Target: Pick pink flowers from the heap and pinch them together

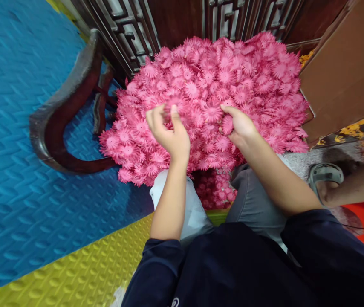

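A large heap of pink artificial flowers (223, 76) spreads in front of me, each with thin pointed petals. Over its near left part, my left hand (171, 136) is curled, with thumb and forefinger closing on a pink flower (173, 101) that is blurred by motion. To the right, my right hand (241, 125) pinches another pink flower (212, 112) at its edge between thumb and fingers. One more flower shows just under that hand's fingers; whether it is held too I cannot tell.
A dark curved wooden chair arm (63, 128) stands left, over blue matting (9, 170) with a yellow strip (79, 268). Behind the heap is dark latticed woodwork (178, 21). A brown cardboard panel (345, 72) stands right, near another person's foot in a clog (325, 175).
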A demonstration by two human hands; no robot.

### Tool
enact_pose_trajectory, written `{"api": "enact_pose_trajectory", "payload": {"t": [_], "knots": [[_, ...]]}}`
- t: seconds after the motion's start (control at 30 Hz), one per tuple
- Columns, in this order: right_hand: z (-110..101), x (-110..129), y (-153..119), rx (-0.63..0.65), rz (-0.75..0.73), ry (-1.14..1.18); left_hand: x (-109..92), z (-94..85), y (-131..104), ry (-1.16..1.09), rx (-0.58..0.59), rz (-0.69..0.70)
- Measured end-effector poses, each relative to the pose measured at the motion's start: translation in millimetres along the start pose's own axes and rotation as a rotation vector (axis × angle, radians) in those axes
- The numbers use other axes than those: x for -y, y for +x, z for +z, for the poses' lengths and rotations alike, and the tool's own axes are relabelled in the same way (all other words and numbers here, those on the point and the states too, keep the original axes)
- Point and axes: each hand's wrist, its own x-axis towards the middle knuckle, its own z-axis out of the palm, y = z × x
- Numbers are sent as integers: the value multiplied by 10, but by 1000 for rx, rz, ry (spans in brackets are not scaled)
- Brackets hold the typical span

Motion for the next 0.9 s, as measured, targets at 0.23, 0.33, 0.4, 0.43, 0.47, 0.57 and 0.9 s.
{"api": "enact_pose_trajectory", "payload": {"t": [0.23, 0.33, 0.4, 0.43, 0.47, 0.57, 0.9], "knots": [[-22, 11, 35, 47, 70, -5, 42, -81, 111, 178, -10, 25], [-1, -1, 2, 122, 71, -20, -126, -27, -31, 120, 207, 114], [5, 2, -21, 161, 72, -32, -204, 15, -114, 90, 344, 144], [6, 7, -32, 174, 77, -43, -223, 32, -142, 85, 394, 146], [5, 14, -41, 185, 85, -57, -229, 47, -159, 86, 429, 141], [4, 34, -67, 218, 104, -103, -201, 68, -163, 95, 456, 118], [86, 87, -240, 262, 90, -94, -167, 96, -157, 51, 400, 69]]}}
